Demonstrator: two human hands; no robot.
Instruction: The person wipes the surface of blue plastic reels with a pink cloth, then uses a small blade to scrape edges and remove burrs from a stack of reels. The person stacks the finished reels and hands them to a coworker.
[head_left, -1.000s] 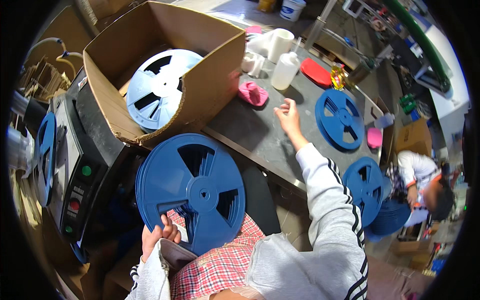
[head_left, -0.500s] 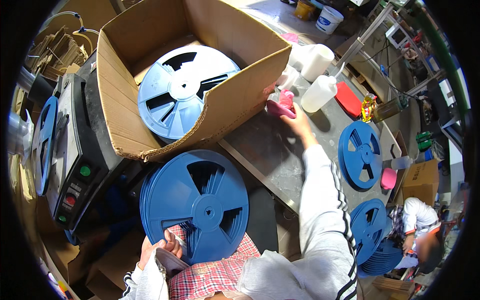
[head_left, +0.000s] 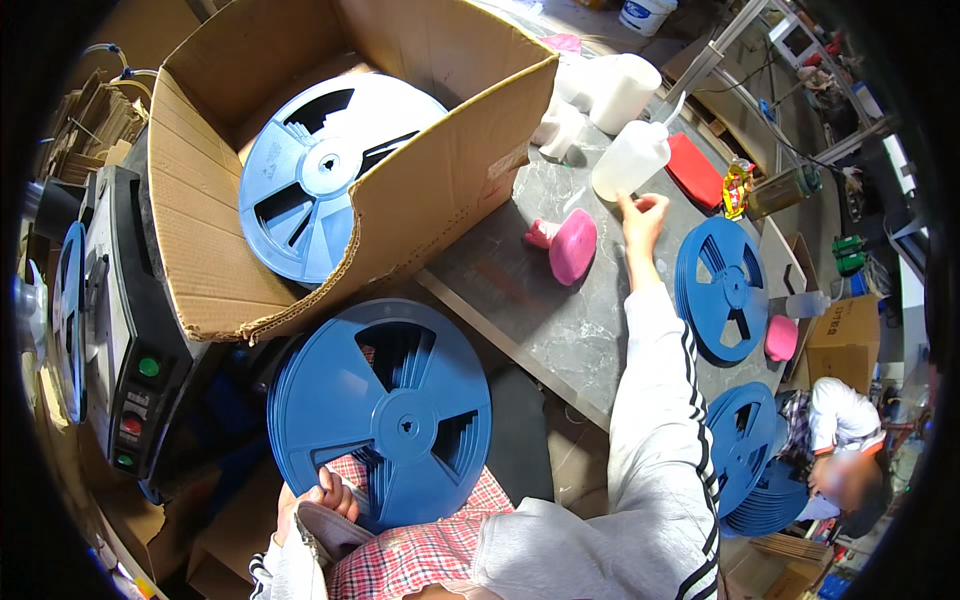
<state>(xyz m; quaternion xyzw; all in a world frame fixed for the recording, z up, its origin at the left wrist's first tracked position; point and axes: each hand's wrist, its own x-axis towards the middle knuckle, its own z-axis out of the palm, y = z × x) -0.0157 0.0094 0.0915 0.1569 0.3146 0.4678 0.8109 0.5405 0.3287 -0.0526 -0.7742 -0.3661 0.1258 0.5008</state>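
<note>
My left hand (head_left: 325, 497) is closed round the rim section of a stack of blue plastic reels (head_left: 345, 375), its fingers curled through a cut-out. The stack rests upright against my red checked apron. Over the grey table, my right hand (head_left: 643, 225) is empty, fingers bent and apart, close to the base of a white translucent squeeze bottle (head_left: 632, 160); I cannot tell if they touch. Left of that hand lies a pink pad with a knobbed grip (head_left: 573, 247) on the tabletop. More blue reels (head_left: 335, 165) lie in an open cardboard box (head_left: 455, 180).
White bottles (head_left: 622, 92), a red flat item (head_left: 695, 170) and a yellow packet (head_left: 737, 190) stand behind. A reel stack (head_left: 720, 290) and a pink block (head_left: 781, 338) are at right. A machine with buttons (head_left: 130, 370) stands left; a co-worker (head_left: 845, 430) sits far right.
My right hand has let go of the pink pad, which now lies on the table, and has moved right toward the squeeze bottle. My left hand keeps its hold on the reels.
</note>
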